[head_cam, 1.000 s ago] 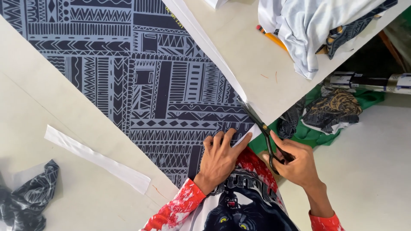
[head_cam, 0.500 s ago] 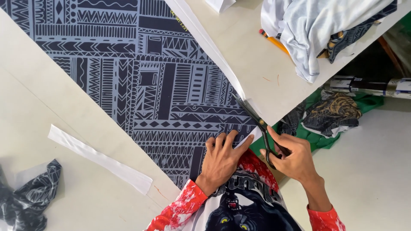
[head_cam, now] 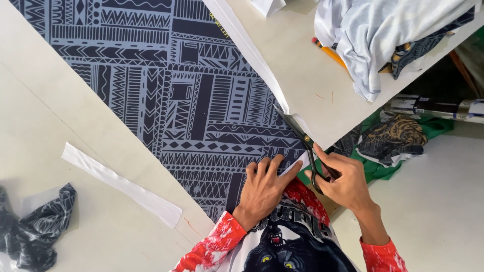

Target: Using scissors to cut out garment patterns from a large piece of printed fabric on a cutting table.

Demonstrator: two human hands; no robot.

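While the left hand [head_cam: 263, 189] lay flat with fingers spread on the near corner of the patterned cloth [head_cam: 166, 85], the right hand [head_cam: 343, 181] was closed around the handles of a pair of black scissors [head_cam: 305, 146] — blades pointing toward eleven o'clock along the cloth's pale edge strip [head_cam: 252, 50].

Item: patterned cloth, dark navy with grey geometric bands, spread diagonally across the cream table [head_cam: 50, 126] from the twelve o'clock edge down to the person's chest at six.

Item: scissors, at the cloth's right edge near the table's corner; whether the blades stood parted could not be told, since they lay dark against the fabric.

Item: white fabric strip [head_cam: 121, 184], loose on the table at eight o'clock from the left hand, well apart from the cloth.

Item: crumpled dark scrap [head_cam: 38, 226], at the lower left corner.

Item: heap of pale grey garments [head_cam: 383, 35] at one o'clock, with an orange pencil [head_cam: 328, 51] just beside it.

Item: green and patterned fabrics [head_cam: 393, 141] lying below the table's edge at three o'clock — past the right hand.
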